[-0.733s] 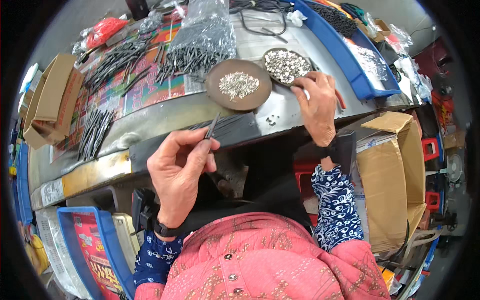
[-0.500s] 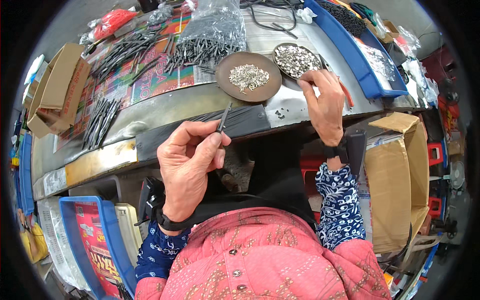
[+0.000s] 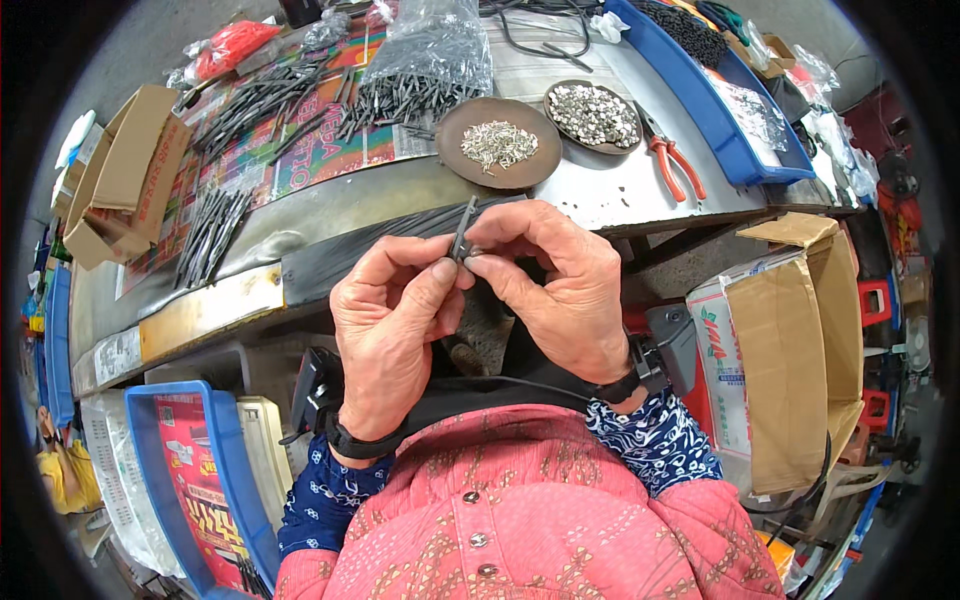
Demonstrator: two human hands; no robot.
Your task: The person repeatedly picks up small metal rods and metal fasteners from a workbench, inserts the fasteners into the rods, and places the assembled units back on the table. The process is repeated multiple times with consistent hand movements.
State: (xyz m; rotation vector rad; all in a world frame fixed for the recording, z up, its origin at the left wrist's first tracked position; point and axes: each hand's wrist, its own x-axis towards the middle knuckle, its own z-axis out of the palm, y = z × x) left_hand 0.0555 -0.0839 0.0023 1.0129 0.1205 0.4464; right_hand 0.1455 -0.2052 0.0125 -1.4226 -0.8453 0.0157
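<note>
Near the table's front edge, my left hand (image 3: 392, 320) pinches a slim dark rod-like piece (image 3: 465, 222) between thumb and fingers, its upper end pointing up. My right hand (image 3: 568, 285) meets it there, thumb and forefinger closed against the rod's side. Whatever small thing these fingertips may hold is hidden. Just beyond the hands sits a brown round dish (image 3: 543, 155) with a heap of small silvery pins (image 3: 500, 146). To its right, a smaller dark dish is filled with small round light-coloured pieces (image 3: 592, 115). Red-handled pliers (image 3: 677, 168) lie beside that dish.
Bundles of dark rods (image 3: 212, 238) and a clear plastic bag (image 3: 430, 45) lie on the table. A blue tray (image 3: 735, 135) stands at right, a cardboard box (image 3: 125, 190) at left. Below are another blue tray (image 3: 235, 470) and an open carton (image 3: 785, 370).
My right hand has left the small dish and come down left to the rod in my left hand. The pliers now show fully. My left hand has stayed nearly in place.
</note>
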